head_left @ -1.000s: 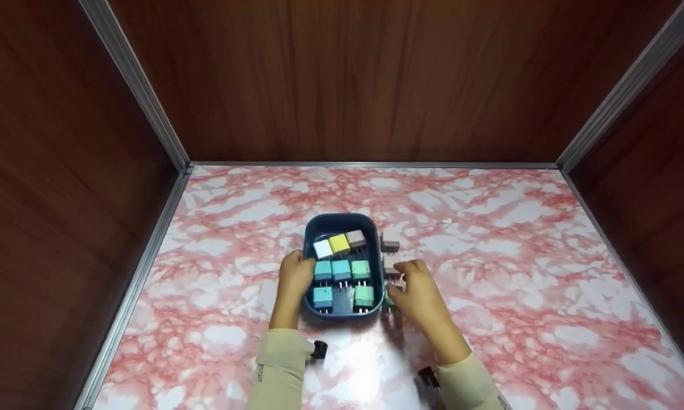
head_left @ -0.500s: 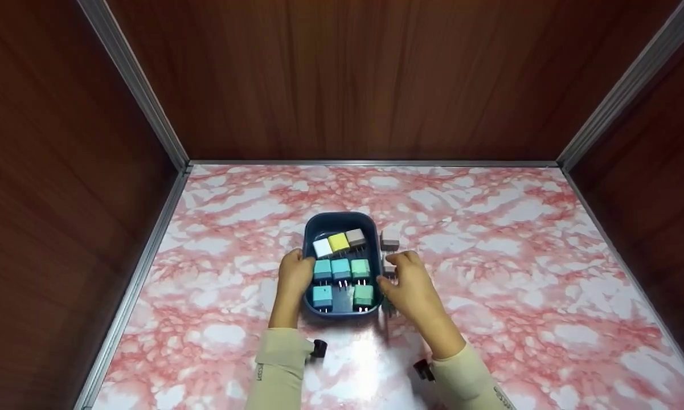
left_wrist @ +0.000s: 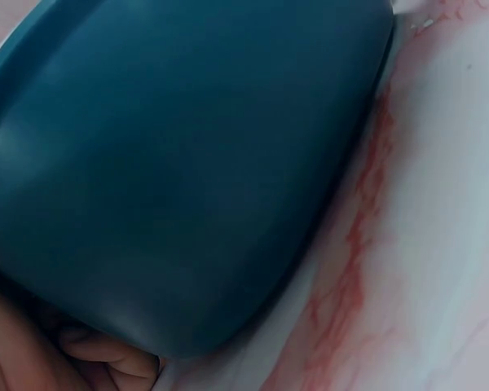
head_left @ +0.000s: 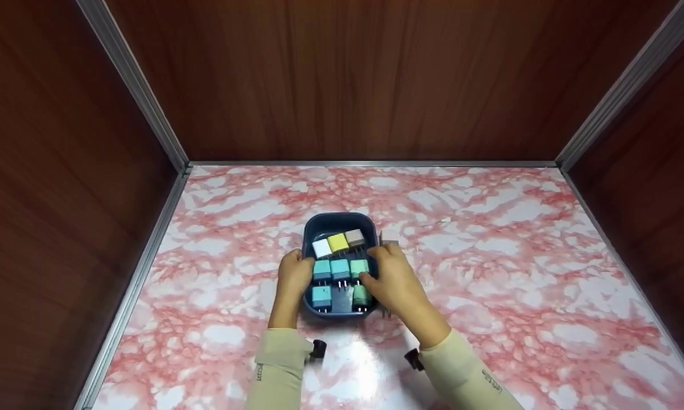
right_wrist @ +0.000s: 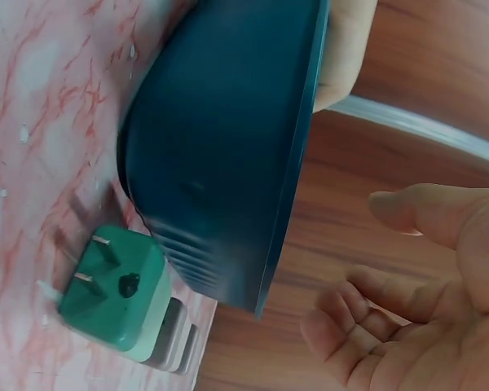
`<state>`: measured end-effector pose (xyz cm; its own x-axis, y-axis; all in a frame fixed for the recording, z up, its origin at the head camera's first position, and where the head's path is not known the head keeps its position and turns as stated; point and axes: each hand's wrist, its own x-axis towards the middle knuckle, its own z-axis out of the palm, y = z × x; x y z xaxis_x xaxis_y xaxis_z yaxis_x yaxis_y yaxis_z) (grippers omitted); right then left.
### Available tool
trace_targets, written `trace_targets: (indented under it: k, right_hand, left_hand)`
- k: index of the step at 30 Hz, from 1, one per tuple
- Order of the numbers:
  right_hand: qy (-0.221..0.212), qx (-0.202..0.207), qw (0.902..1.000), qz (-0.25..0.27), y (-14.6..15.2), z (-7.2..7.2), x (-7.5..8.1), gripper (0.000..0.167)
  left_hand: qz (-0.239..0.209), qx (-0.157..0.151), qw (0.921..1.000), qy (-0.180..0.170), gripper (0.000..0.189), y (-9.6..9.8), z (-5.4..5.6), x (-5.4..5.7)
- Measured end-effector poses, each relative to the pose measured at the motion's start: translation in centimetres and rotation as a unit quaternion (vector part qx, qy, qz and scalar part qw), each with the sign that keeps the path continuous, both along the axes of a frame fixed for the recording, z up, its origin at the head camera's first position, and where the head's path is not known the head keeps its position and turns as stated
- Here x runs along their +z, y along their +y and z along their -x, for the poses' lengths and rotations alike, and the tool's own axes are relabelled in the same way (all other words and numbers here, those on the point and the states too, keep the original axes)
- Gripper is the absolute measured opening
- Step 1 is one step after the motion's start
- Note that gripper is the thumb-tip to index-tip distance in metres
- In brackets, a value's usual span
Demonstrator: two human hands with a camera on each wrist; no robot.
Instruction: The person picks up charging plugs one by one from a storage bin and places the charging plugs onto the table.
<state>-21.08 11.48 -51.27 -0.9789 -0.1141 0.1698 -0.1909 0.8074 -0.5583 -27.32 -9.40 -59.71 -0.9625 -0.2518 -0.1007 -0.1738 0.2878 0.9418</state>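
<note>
A dark blue plastic bin (head_left: 342, 218) holds several cube-shaped plug adapters with metal prongs. At its back lie a white adapter (head_left: 322, 247), a yellow adapter (head_left: 337, 242) and a beige adapter (head_left: 354, 237). Nearer are blue adapters (head_left: 340, 269) and green ones (head_left: 359, 266). My left hand (head_left: 295, 278) grips the bin's left rim; in the left wrist view its curled fingers (left_wrist: 110, 354) show against the bin's outer wall. My right hand (head_left: 398, 285) reaches over the right rim, thumb and fingers apart, nothing between them. Its thumb overlaps the green adapters in the head view.
Beside the bin's right wall, a green adapter (right_wrist: 118, 285) lies on the table with prongs exposed, and grey-beige adapters (right_wrist: 175, 334) behind it. My right hand mostly hides these in the head view. Brown wood-grain panels (head_left: 342, 80) enclose the marbled pink table (head_left: 518, 256).
My right hand has moved left, from over the adapters outside the bin to over its right rim. My left hand and the bin have stayed in place.
</note>
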Motion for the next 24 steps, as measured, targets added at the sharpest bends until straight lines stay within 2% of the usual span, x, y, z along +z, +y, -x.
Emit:
trace_targets:
  k: [11, 24]
  right_hand:
    - [-0.038, 0.017, 0.999, -0.017, -1.6, 1.0, 0.2, 0.053]
    - [-0.053, 0.021, 0.9976, -0.038, -3.0, 1.5, -0.2, 0.053]
  left_hand:
    - [0.012, -0.004, 0.9999, -0.001, 0.021, -0.1, 0.2, -0.2]
    - [0.011, -0.004, 0.9999, -0.009, 0.021, -0.2, 0.3, -0.3]
